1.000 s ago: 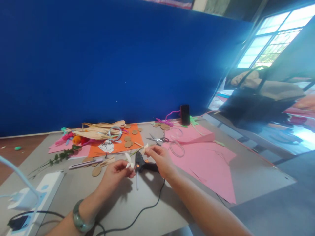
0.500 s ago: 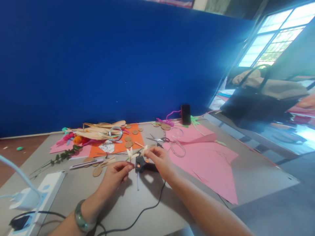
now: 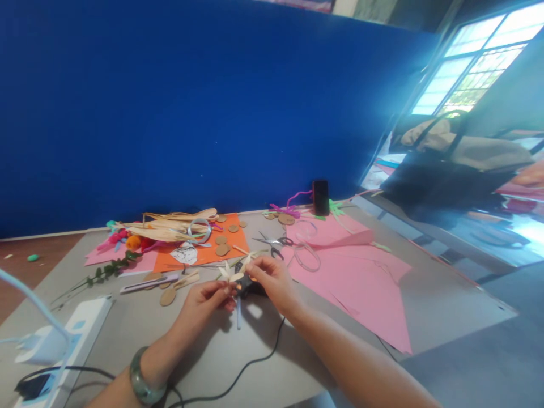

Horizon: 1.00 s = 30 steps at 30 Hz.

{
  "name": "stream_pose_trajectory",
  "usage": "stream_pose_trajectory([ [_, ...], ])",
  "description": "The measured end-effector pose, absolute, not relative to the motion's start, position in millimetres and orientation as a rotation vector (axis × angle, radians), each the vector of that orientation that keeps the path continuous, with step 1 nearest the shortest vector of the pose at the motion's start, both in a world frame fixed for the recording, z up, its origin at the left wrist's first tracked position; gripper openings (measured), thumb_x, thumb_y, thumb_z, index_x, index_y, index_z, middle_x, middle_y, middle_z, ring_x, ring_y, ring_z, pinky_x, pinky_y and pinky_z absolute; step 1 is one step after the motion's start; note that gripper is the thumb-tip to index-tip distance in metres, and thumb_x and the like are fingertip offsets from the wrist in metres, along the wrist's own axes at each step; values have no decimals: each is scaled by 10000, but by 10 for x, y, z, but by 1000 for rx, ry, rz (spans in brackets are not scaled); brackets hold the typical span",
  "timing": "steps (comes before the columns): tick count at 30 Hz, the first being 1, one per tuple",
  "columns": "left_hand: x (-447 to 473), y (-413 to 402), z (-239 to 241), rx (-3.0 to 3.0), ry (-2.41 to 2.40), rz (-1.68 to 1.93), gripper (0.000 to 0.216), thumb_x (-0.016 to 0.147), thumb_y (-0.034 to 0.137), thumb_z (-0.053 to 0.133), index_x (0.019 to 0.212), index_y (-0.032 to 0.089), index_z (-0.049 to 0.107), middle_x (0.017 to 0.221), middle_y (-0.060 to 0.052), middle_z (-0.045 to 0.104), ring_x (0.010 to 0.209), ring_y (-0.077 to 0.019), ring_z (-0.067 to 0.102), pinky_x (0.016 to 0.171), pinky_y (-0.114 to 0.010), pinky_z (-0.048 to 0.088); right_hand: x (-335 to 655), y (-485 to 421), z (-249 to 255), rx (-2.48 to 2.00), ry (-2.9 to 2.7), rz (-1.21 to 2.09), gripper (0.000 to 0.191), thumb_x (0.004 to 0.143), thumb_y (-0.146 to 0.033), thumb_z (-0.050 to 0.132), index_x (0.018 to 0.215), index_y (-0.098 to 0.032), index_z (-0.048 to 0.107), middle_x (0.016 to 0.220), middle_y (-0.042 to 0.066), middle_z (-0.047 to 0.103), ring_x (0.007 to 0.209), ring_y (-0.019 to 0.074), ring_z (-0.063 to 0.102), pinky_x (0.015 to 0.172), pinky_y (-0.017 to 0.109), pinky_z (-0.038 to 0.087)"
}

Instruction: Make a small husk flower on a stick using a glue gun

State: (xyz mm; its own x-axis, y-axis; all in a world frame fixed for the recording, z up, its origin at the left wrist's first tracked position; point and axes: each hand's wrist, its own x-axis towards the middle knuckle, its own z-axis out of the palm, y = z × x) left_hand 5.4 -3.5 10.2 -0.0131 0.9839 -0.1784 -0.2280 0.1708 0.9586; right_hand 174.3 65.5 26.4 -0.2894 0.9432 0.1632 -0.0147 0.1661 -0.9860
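My left hand (image 3: 212,297) is closed in a pinch on the base of a small pale flower (image 3: 229,273) with pointed petals, like dried husk. My right hand (image 3: 272,277) pinches a loose pale petal (image 3: 245,262) just right of the flower, and the two pieces are close together; whether they touch I cannot tell. Below and partly behind both hands lies a black glue gun (image 3: 245,285), with a clear glue stick (image 3: 238,314) poking out toward me. My right hand hides much of its body.
Scissors (image 3: 272,241) and pink paper (image 3: 352,283) lie to the right, near an upright phone (image 3: 320,198). A husk bundle (image 3: 170,228), orange paper (image 3: 164,262), wooden discs (image 3: 168,297) and a utility knife (image 3: 148,283) are left. A power strip (image 3: 80,334) stands front left; a black cable (image 3: 250,361) crosses the front.
My right hand has moved slightly left and down, bringing its petal nearer the flower. The flower has turned a little and shifted right with my left hand.
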Motion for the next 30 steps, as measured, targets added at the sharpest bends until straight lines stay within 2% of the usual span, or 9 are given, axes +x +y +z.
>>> stream_pose_trajectory([
  [7, 44, -34, 71, 903, 1181, 1236, 319, 687, 436, 760, 751, 125, 730, 536, -7, 607, 420, -110, 550, 405, -225, 478, 1745, 651, 277, -948, -1552, 1255, 238, 790, -385, 668, 709, -164, 697, 727, 38, 682, 696, 160, 600, 692, 289, 467],
  [13, 60, -28, 82, 863, 1119, 1277, 274, 649, 374, 804, 747, 141, 699, 549, -4, 638, 441, -105, 560, 432, -219, 491, 1742, 627, 285, -934, -1549, 1257, 226, 808, -354, 660, 690, -161, 675, 709, 32, 679, 695, 159, 605, 695, 286, 467],
  [18, 50, -18, 78, 915, 1122, 1254, 288, 656, 390, 800, 733, 130, 704, 518, -7, 627, 437, -108, 557, 441, -223, 490, 1741, 615, 264, -922, -1588, 1254, 207, 814, -342, 661, 710, -164, 679, 704, 24, 675, 698, 155, 609, 702, 280, 467],
  [23, 35, -15, 28, 906, 1109, 1236, 284, 670, 399, 791, 742, 134, 718, 625, -53, 685, 523, -146, 613, 484, -253, 512, 1735, 599, 267, -946, -1606, 1228, 202, 812, -335, 657, 706, -163, 675, 706, 21, 663, 696, 154, 601, 664, 267, 455],
  [30, -21, 11, 16, 958, 1086, 1101, 282, 667, 387, 799, 738, 119, 745, 639, -77, 691, 576, -163, 623, 550, -267, 512, 1736, 610, 259, -920, -1607, 1197, 227, 812, -336, 647, 664, -164, 643, 670, 4, 637, 657, 138, 575, 667, 265, 452],
])
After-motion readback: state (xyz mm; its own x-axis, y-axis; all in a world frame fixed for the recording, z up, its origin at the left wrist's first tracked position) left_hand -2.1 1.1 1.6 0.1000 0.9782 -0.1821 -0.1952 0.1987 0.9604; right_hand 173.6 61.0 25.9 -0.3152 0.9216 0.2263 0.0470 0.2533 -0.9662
